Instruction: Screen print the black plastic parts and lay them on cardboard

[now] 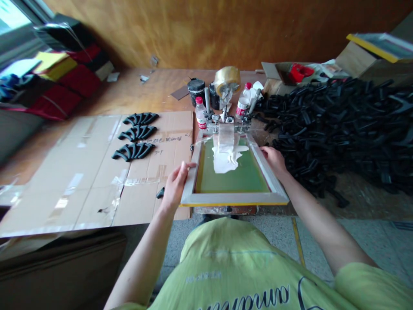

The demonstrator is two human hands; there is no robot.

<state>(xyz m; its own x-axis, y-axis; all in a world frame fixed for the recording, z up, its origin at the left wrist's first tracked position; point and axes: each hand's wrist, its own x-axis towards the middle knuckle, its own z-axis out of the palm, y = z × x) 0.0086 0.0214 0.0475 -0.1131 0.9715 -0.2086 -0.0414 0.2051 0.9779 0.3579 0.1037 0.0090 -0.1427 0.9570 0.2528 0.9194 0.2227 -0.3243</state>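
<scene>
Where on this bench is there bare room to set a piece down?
The cardboard sheet is bare left of and in front of the three black parts. Crowded: the black pile right of the screen frame, bottles behind it.

I see L hand (176, 185) gripping L rail of screen frame (234, 199), R hand (274, 159) on R rail, grip unclear. White ink (227, 160) on mesh (240, 178). Black parts pile (338, 125) to R, cardboard sheet (80, 172) to L.
</scene>
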